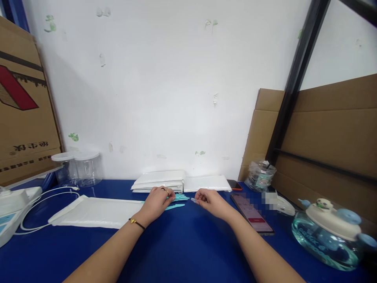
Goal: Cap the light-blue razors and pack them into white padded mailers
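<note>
My left hand is closed, its fingers curled over a bunch of thin teal plastic pieces whose ends stick out to the right. One more slim teal strip lies on the blue table just below them. In my right hand, a small translucent whitish piece is pinched between thumb and fingers; its kind is too small to make out. A long white padded envelope lies flat beside my left hand, reaching under the wrist. Behind my hands are stacked white envelopes and another white envelope pile.
At right lie a phone, a second phone, a wrapped cup and a clear teal-tinted water bottle. At left stand clear jars, a white cable and a white device. Cardboard flanks the table.
</note>
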Available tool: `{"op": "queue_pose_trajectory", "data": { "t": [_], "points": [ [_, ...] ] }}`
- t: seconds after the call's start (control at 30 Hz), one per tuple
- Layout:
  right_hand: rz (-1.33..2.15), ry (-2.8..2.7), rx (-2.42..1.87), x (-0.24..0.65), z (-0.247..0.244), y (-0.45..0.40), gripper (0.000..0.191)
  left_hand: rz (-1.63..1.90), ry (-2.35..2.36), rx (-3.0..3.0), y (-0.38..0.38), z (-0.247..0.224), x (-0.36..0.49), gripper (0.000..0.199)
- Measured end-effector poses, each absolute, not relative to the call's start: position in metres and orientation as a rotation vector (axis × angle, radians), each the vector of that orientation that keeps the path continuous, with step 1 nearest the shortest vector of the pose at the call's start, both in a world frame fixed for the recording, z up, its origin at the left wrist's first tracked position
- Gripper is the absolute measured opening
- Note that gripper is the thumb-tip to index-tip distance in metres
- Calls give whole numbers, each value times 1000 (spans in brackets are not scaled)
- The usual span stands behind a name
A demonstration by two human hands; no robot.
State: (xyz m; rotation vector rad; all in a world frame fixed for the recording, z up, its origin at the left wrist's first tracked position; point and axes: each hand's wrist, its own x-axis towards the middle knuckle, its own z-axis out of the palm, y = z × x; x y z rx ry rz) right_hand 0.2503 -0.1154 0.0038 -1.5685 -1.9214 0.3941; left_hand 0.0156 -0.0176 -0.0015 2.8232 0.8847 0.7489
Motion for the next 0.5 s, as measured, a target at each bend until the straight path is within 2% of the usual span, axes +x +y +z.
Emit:
{"op": "queue_pose_trajectory", "data": {
  "t": [0.5],
  "points": [
    [429, -1908, -1516, 233, 7, -118, 6, 656, 860, 2806, -31, 3, 23, 15]
  ]
}}
